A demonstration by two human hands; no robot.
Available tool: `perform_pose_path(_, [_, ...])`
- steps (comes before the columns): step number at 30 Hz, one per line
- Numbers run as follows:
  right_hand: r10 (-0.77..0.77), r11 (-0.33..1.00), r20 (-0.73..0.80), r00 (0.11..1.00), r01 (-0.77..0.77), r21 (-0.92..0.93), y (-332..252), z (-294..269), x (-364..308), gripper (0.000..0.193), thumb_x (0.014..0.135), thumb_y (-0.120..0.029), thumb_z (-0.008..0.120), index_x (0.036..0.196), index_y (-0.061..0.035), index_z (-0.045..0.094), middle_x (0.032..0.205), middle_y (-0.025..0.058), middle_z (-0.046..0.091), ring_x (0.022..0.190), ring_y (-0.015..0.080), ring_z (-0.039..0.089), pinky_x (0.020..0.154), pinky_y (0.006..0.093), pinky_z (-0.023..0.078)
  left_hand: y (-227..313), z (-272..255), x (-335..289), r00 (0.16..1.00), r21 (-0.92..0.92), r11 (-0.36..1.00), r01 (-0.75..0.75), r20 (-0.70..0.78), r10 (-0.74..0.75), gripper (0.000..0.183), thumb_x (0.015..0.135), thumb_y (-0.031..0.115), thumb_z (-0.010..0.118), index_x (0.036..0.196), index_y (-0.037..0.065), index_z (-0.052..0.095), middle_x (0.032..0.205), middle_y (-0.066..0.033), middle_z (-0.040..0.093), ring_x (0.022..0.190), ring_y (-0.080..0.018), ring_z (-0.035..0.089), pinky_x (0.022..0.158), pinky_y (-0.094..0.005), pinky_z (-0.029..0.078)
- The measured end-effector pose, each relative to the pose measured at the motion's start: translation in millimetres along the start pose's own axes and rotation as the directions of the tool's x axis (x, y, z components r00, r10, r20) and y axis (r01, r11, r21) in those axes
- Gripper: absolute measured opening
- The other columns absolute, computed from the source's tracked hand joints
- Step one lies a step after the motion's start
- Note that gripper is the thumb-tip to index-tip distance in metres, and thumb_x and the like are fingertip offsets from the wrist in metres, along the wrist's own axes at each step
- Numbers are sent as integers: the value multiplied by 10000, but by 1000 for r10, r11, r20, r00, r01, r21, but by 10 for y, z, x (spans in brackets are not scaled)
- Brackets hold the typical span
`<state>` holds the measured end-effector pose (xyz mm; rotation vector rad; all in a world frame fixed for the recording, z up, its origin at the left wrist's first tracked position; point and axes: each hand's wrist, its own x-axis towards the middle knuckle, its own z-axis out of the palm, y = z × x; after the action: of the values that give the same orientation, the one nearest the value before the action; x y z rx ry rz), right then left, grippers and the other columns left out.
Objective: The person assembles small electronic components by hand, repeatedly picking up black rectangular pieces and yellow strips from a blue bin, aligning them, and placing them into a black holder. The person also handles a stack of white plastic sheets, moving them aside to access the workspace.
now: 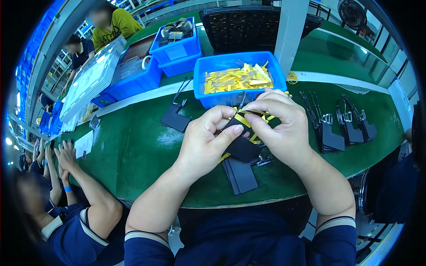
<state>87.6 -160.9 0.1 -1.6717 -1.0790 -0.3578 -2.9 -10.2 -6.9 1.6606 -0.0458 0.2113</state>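
Note:
In front of me, my left hand [202, 139] is closed, with thumb and fingers gripping a black flat part [244, 149] that has yellow strips on it. Pinched between the thumb and finger of my right hand [284, 122] is a thin yellow strip [256, 112], right at the part's upper end. Dark leads [242, 99] stick up between the two hands. Below them, a small stack of black flat pieces [239, 176] lies near the table's front edge, metal connectors [264, 161] beside it. My fingers hide some of the held part.
Beyond my hands stands a blue bin [204, 98] of yellow strips. Black wired pieces lie at left [175, 117] and in several stacks at right [332, 138] on the green table [146, 173]. A post [290, 31] rises behind. A co-worker [84, 221] sits at left.

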Motion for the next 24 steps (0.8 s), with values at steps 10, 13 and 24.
perform_pose_path(10, [-40, 997, 6, 999, 40, -70, 5, 42, -22, 124, 674, -33, 657, 789, -6, 618, 761, 109, 619, 737, 263, 577, 697, 366, 441, 54, 50, -34, 996, 171, 983, -68, -42, 76, 219, 882, 33, 543, 1086, -33, 496, 917, -50, 627, 830, -50, 542, 731, -189, 419])
perform_pose_path(13, [-49, 996, 60, 997, 54, -72, -42, 2, 10, 172, 670, -17, 647, 837, -14, 605, 775, 107, 610, 763, 268, 574, 735, 379, 441, 17, 13, -24, 991, 157, 983, -91, -82, 104, 213, 883, 28, 535, 1081, -41, 496, 922, -52, 626, 832, -48, 540, 730, -187, 416])
perform_pose_path(24, [-329, 872, -17, 944, 297, -388, -91, -57, 7, 216, 606, 18, 705, 784, -67, 614, 788, 45, 601, 830, 247, 592, 908, 480, 408, -49, 4, 9, 994, 55, 998, -34, -97, 40, 227, 890, 9, 514, 1104, -11, 438, 960, -98, 634, 875, -98, 591, 778, -213, 453])
